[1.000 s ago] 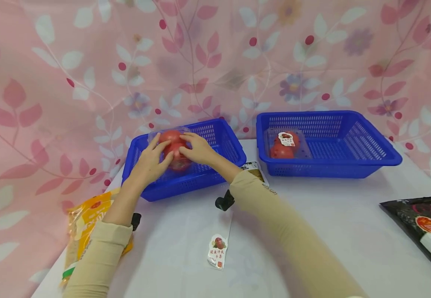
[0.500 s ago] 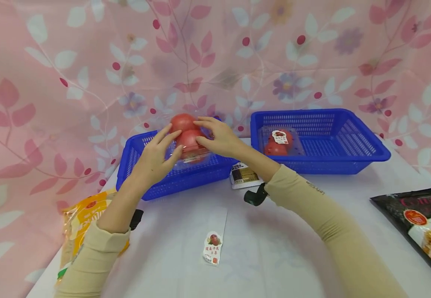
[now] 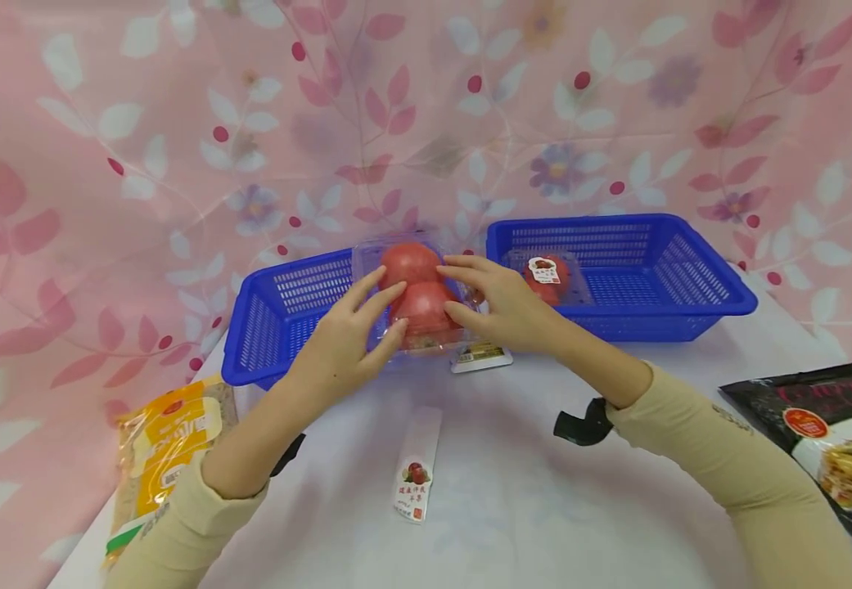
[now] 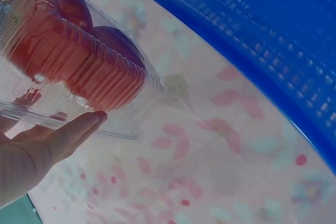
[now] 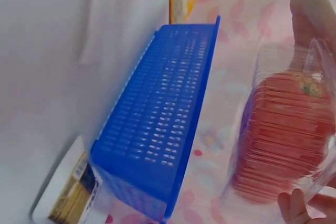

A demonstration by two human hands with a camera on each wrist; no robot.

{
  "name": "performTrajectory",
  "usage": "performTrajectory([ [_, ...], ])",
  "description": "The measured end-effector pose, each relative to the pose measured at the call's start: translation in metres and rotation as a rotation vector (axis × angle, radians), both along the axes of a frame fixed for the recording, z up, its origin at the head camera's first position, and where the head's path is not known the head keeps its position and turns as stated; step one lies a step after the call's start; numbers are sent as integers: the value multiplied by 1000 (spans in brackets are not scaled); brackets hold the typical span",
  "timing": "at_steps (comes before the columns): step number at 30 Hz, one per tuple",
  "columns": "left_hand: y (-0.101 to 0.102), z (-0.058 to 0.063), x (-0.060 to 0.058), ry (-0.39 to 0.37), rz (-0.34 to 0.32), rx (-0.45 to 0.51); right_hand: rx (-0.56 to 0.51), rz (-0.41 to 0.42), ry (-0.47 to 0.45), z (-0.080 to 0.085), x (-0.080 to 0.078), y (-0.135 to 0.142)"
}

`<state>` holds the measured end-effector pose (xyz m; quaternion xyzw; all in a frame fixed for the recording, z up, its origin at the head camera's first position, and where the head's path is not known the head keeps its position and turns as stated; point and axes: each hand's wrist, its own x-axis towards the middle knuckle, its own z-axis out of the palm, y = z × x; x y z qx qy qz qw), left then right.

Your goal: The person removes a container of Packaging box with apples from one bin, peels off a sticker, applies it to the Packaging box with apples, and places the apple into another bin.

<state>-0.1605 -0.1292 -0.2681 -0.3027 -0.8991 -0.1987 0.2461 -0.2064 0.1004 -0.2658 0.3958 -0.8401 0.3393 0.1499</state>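
Both hands hold a clear plastic clamshell box (image 3: 426,327) of large red fruits that look like tomatoes. My left hand (image 3: 333,348) grips its left side and my right hand (image 3: 507,307) its right side, fingers and thumbs spread along the edges. In the left wrist view the ribbed plastic box (image 4: 100,61) is tilted, with fingers at its lower rim. The right wrist view shows the box (image 5: 278,140) raised beside the left blue basket (image 5: 163,98). In the head view the box overlaps that basket's right end.
A second blue basket (image 3: 691,311) at the right holds a similar box with a sticker (image 3: 544,270). A fruit-printed label strip (image 3: 414,483) lies on the white table. A small packet (image 3: 484,356), a yellow bag (image 3: 175,442) and a black bag (image 3: 831,433) lie around.
The box has come up out of the left basket and moved right, carried by both hands. The view has shifted slightly.
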Motion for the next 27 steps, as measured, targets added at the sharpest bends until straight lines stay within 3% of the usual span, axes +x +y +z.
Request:
performTrajectory([
  [7, 23, -20, 24, 61, -91, -60, 95, -39, -15, -11, 39, 33],
  [12, 38, -36, 41, 35, -140, -109, 156, -84, -67, -21, 64, 53],
  [16, 46, -48, 48, -56, -184, -172, 187, -101, -141, -36, 78, 65],
  [23, 54, -67, 48, -362, -268, -267, 244, -86, -322, -62, 91, 79],
  [27, 57, -77, 45, -418, -287, -332, 271, -89, -390, -70, 94, 84],
])
